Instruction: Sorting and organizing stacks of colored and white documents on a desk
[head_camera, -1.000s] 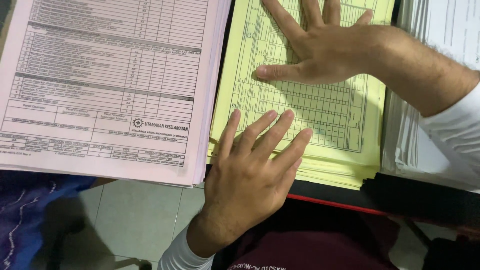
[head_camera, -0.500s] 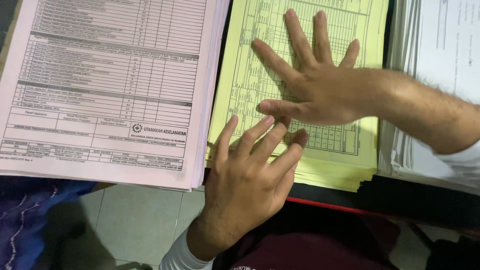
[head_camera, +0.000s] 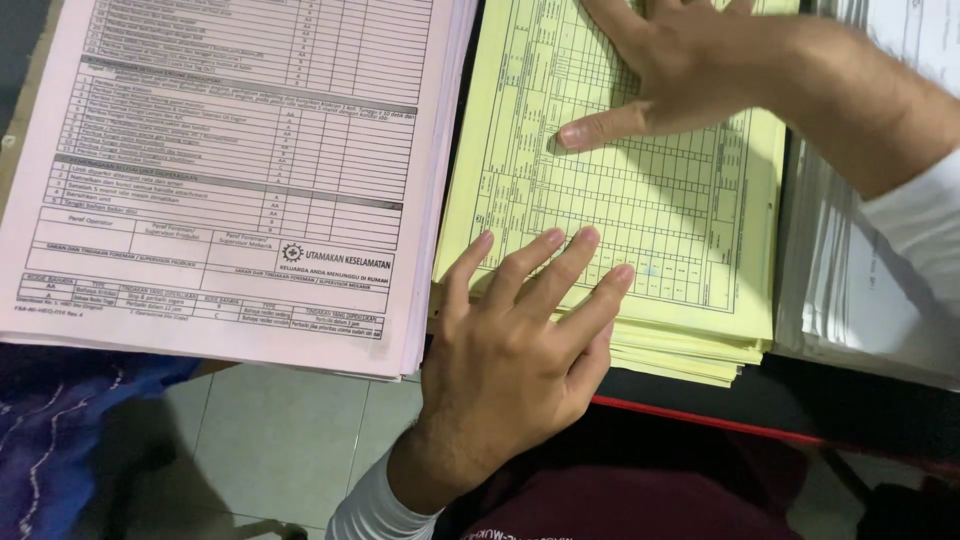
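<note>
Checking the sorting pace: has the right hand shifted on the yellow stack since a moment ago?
Yes. The right hand slid up the yellow stack, away from the left hand.

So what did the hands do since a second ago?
The right hand slid down toward the left hand, then back up the yellow stack. The left hand stayed flat on its near edge. The pink stack and white stack stayed put.

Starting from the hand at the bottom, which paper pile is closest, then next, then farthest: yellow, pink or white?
From the left hand in the head view:
1. Yellow stack, right under its fingers, in the middle.
2. Pink stack, just beside it, to the left.
3. White stack, farthest, at the right edge.
</note>
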